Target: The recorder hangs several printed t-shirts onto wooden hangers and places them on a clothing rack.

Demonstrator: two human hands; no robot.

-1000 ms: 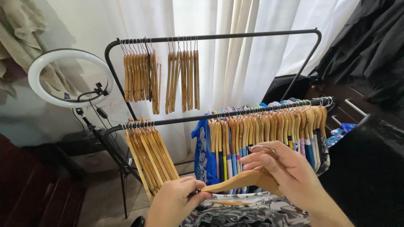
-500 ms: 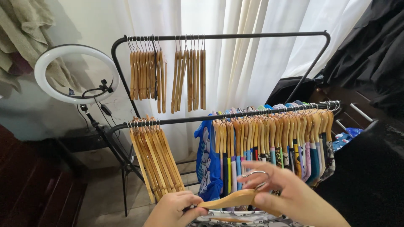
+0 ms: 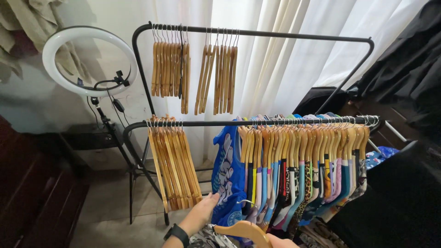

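A wooden hanger [image 3: 243, 229] is gripped at six o'clock by the barely visible right hand [image 3: 280, 241], the open left hand [image 3: 202, 212] touches the blue shirt [image 3: 228, 177], with empty hangers [image 3: 174, 163] waiting at nine o'clock, most garments hung.

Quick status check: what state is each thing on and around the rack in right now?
Left hand: open, touching the blue shirt.
Right hand: holding a wooden hanger, mostly out of frame.
Ring light: lit.
Upper rail: empty hangers only.
Lower rail: empty hangers left, hung clothes right.
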